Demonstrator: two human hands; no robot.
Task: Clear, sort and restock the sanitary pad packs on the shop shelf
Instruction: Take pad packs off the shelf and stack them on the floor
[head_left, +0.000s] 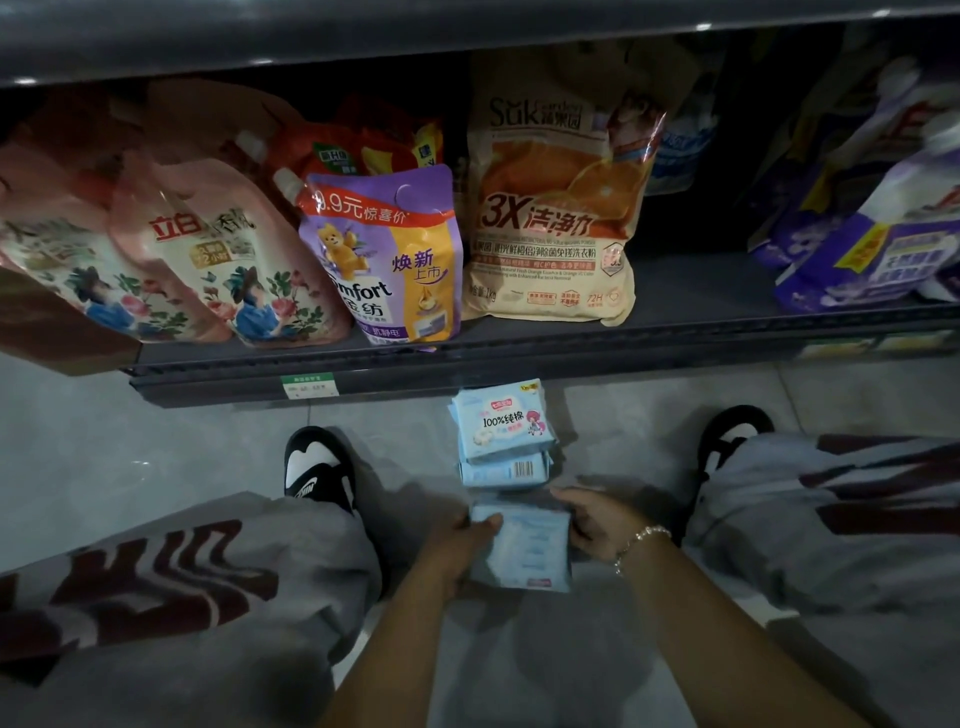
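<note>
Head view: a squatting person is seen from above, in front of a low shop shelf (467, 358); the light is dim.
Held pack: a pale blue sanitary pad pack (524, 551) is held between both hands, low over the floor (156, 457) and between the knees.
Left hand: the left hand (462, 540) is placed at the left edge of the held pack, with the fingers (488, 522) curled over its top corner, so the pack is gripped.
Right hand: the right hand (597, 525) is closed on the right edge of the same pack; a bead bracelet (641, 540) is worn on this wrist.
Reason for the hold: two hands are probably used so that the soft pack is kept flat and can be squared before it is put down.
Sorted pile: a small stack of pad packs (501, 434) is laid on the floor just beyond the hands, near the shelf edge; it seems that packs of the same kind are collected there.
Shelf content: only detergent pouches (384, 260) and a washing powder bag (550, 208) are seen on the shelf, no pad packs.
Step in hand: the sorting is judged to be under way; the restocking is not yet begun.
</note>
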